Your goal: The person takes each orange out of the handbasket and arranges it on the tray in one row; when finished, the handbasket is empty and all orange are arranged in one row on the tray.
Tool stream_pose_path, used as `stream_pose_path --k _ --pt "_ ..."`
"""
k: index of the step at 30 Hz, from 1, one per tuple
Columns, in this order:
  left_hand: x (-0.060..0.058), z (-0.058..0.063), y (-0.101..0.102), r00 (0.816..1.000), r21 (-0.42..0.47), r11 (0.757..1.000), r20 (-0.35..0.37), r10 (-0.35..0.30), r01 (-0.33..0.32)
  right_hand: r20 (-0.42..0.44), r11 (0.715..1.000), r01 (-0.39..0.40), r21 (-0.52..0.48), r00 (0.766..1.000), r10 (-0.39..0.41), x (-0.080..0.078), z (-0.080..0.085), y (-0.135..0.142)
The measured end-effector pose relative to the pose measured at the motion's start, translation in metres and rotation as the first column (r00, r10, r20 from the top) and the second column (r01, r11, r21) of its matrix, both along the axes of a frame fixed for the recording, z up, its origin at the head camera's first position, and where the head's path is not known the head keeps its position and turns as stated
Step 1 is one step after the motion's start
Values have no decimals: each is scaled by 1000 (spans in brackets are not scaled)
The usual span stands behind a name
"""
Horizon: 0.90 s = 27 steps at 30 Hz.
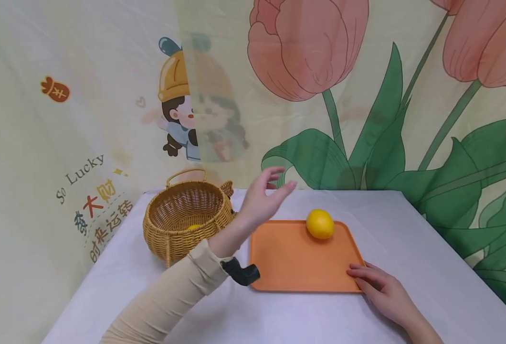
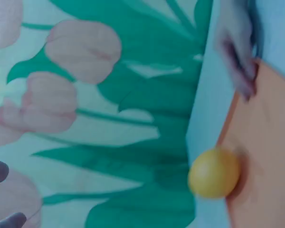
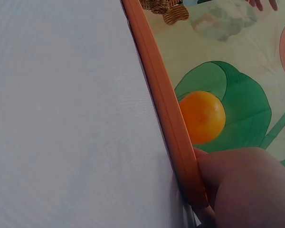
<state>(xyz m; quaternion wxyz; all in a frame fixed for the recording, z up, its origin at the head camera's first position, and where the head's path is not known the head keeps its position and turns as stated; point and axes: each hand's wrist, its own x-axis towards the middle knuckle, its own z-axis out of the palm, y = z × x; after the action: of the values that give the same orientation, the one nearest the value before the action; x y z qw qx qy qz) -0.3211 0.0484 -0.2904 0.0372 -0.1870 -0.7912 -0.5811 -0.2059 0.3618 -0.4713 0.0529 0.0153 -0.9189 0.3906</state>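
Observation:
My left hand (image 1: 263, 198) is raised over the gap between the wicker basket (image 1: 156, 234) and the orange tray (image 1: 296, 267), fingers apart and nothing held. Its fingertips (image 2: 12, 221) show at the left wrist view's lower left. A rounded yellow fruit (image 1: 320, 224), its exact kind unclear, lies near the tray's far right corner. With thumb and fingers, my right hand (image 1: 386, 291) pinches the tray's near right edge; the right wrist view shows the thumb (image 3: 251, 180) against the rim. Inside the basket, a yellow thing (image 1: 194, 227) is mostly hidden by the wall.
Everything stands on a table with a white cloth (image 1: 304, 320). The basket has a raised handle (image 1: 186, 173) at its back. Behind the table hangs a printed curtain (image 1: 218, 86) with tulips and a cartoon figure. A black strap (image 1: 241, 272) sits on the left wrist.

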Motion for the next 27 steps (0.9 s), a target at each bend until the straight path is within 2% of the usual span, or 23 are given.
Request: stream_pose_path --k 3,6,10,13,17,20,24,27 --pt "-15 18 -30 999 28 998 10 49 -49 -3 1000 0 3 1000 0 0 0 -1" --pt "-35 26 -62 995 -20 996 30 90 -89 -6 1000 0 3 1000 0 0 0 -1" --pt "-63 24 -104 988 -180 975 58 145 -132 -10 1000 0 6 1000 0 0 0 -1" --pt "-81 18 -131 978 -246 958 104 179 -149 -1 1000 5 10 1000 -5 -1 0 -1" --pt "-102 8 -163 960 -256 962 236 152 -90 12 1000 15 14 1000 -15 -2 0 -2" --pt "-114 2 -183 929 -286 958 357 98 9 4 1000 17 10 1000 -17 -2 0 -3" --pt "-120 -6 -197 901 -377 919 431 60 119 -11 1000 13 4 1000 -13 -1 0 -3" --pt "-122 -15 -200 897 -460 872 439 61 165 -10 1000 12 3 1000 -12 -1 0 -3"
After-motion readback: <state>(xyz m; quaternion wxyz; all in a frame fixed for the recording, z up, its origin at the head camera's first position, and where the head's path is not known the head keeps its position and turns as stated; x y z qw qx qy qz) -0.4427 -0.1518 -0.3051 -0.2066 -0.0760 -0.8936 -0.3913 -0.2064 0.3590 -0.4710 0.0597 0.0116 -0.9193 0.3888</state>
